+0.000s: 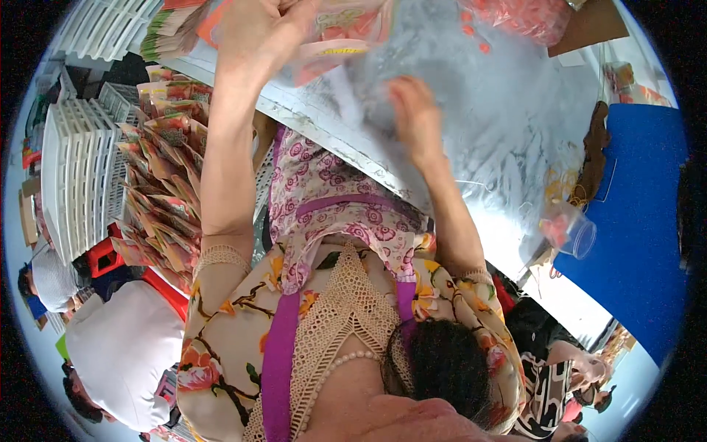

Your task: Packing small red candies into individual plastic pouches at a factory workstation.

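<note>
At the table's far edge my left hand (269, 29) is closed, its fingers pinched at the side of a clear and orange printed pouch (345, 28); the fingertips are partly cut off by the top of the view. My right hand (416, 118) is over the grey metal table (486, 125), apart from the pouch, and its fingers are smeared by motion. Past it lie a few small red pieces (483, 48) beside a large clear bag of red pieces (526, 16). A stack of flat printed pouches (173, 33) lies left of my left hand.
Many upright pouches (162, 184) stand in a row to my left, beside stacked white plastic crates (77, 177). On the right are yellow rubber bands (563, 184), a tipped clear cup (580, 236) with red pieces, and a blue board (633, 184). Other people (121, 353) sit nearby.
</note>
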`<state>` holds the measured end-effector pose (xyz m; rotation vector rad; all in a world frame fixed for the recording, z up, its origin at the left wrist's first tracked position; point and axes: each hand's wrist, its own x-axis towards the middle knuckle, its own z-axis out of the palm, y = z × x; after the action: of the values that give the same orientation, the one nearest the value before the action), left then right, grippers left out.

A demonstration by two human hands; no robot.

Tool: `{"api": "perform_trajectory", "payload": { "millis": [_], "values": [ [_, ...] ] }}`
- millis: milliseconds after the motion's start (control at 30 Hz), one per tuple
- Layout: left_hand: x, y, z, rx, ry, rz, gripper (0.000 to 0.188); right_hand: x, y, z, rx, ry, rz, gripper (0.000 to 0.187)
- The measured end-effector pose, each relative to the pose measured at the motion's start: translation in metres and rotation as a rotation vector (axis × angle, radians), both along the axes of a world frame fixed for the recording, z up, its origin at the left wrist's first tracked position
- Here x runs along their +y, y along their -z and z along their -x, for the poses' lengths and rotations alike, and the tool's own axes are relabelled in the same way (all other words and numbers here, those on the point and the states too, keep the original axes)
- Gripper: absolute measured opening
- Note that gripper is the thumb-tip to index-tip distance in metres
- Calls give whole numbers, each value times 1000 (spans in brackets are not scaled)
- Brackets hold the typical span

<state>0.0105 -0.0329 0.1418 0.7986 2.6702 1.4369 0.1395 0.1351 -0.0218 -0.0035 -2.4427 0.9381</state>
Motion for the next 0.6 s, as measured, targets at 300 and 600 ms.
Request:
{"api": "perform_trajectory", "payload": {
  "millis": [300, 600],
  "values": [
    [6, 24, -17, 51, 125, -185, 22, 12, -2, -79, -107, 148, -313, 19],
    [20, 19, -14, 16, 130, -106, 26, 34, -108, -4, 199, 305, 1322, 23]
  ]
}}
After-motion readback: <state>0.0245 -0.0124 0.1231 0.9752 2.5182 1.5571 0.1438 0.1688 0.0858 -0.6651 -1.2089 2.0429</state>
